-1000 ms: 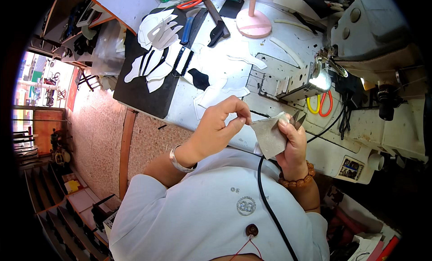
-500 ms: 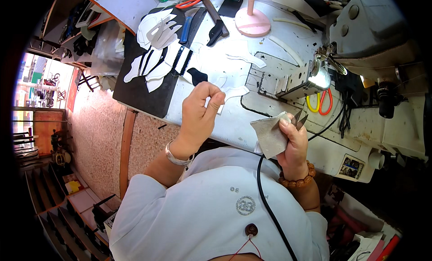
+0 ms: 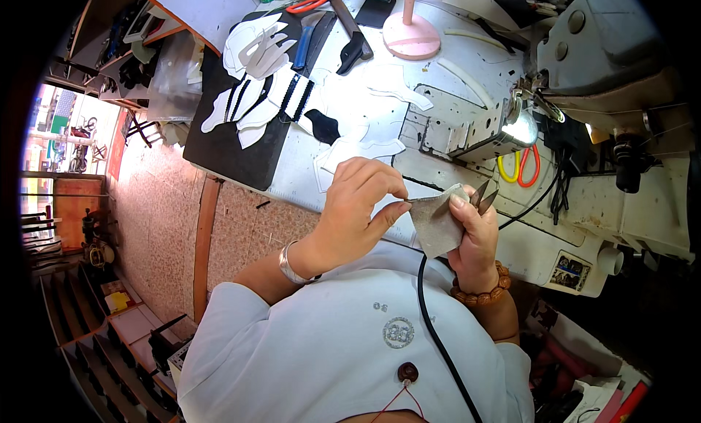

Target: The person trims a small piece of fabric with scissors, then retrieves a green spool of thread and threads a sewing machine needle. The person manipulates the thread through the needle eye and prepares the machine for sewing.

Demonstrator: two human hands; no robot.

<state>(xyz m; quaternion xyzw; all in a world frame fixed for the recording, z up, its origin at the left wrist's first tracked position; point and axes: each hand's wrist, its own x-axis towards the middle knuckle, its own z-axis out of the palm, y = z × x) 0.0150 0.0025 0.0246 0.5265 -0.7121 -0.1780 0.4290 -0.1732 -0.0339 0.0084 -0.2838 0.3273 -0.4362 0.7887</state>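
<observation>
My right hand [image 3: 473,237] grips a grey, roughly square piece of leather or fabric [image 3: 437,226]. Two pointed metal blades, like those of thread snips [image 3: 485,197], jut out beyond its fingers; their handles are hidden in the palm. Thumb and forefinger of my left hand [image 3: 358,215] pinch at the upper left corner of the grey piece. Whether a thread is also between them is too small to tell. White cut pieces [image 3: 354,151] lie on the table just beyond my left hand, beside a small black piece [image 3: 321,127].
A sewing machine [image 3: 504,124] with a lit lamp stands at the right. Yellow-and-red-handled scissors [image 3: 527,167] lie by it. Farther back are a pink round base [image 3: 411,37], a hammer [image 3: 350,29] and a black mat [image 3: 241,156] under stacked white pieces. A black cable [image 3: 431,321] hangs before me.
My left hand has come down and to the right, from above the white pieces to the corner of the grey piece. My right hand has hardly moved.
</observation>
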